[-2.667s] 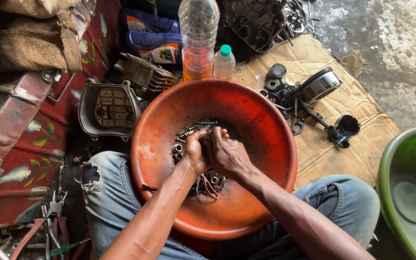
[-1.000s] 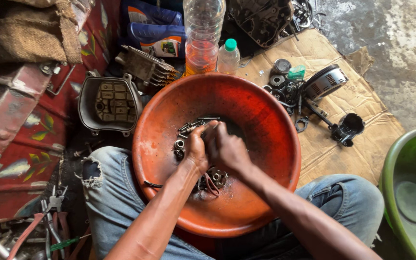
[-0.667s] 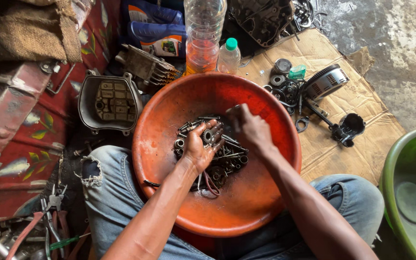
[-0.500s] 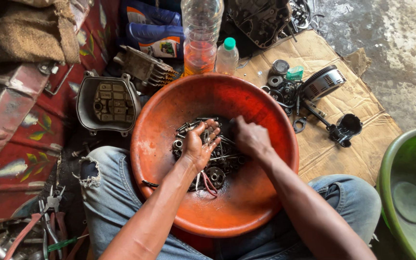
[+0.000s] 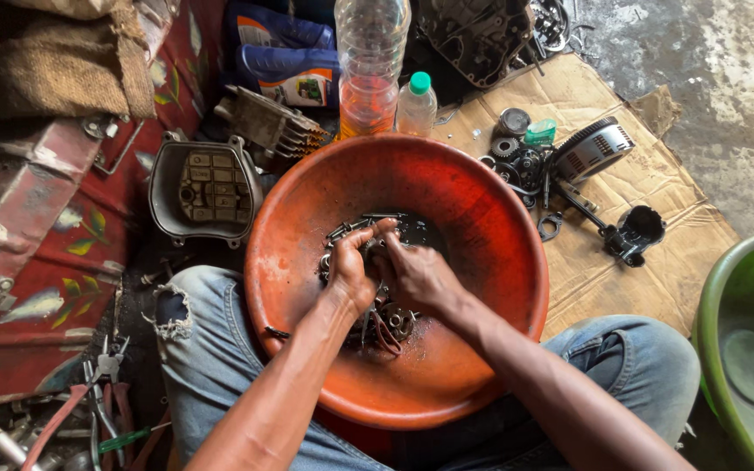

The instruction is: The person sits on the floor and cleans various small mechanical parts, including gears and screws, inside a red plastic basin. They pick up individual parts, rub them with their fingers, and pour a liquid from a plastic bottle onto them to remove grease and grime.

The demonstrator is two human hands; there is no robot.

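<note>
A wide orange basin (image 5: 490,218) rests on my lap, with several oily bolts, gears and other small metal parts (image 5: 394,321) heaped at its bottom. My left hand (image 5: 351,269) and my right hand (image 5: 419,277) are pressed together over the heap, fingers curled around a small metal part between them. The part itself is mostly hidden by my fingers. More bolts (image 5: 349,228) poke out just beyond my left fingertips.
Cardboard (image 5: 647,270) on the right carries gears (image 5: 517,161), a round finned part (image 5: 592,150) and a black lever piece (image 5: 630,234). Behind the basin stand two plastic bottles (image 5: 368,65). A grey engine cover (image 5: 207,187) lies left, pliers (image 5: 89,410) at lower left, a green basin (image 5: 748,349) at right.
My hands had parted, the left palm open with a small gear on it and the right reaching into the heap. They have come back together over the parts.
</note>
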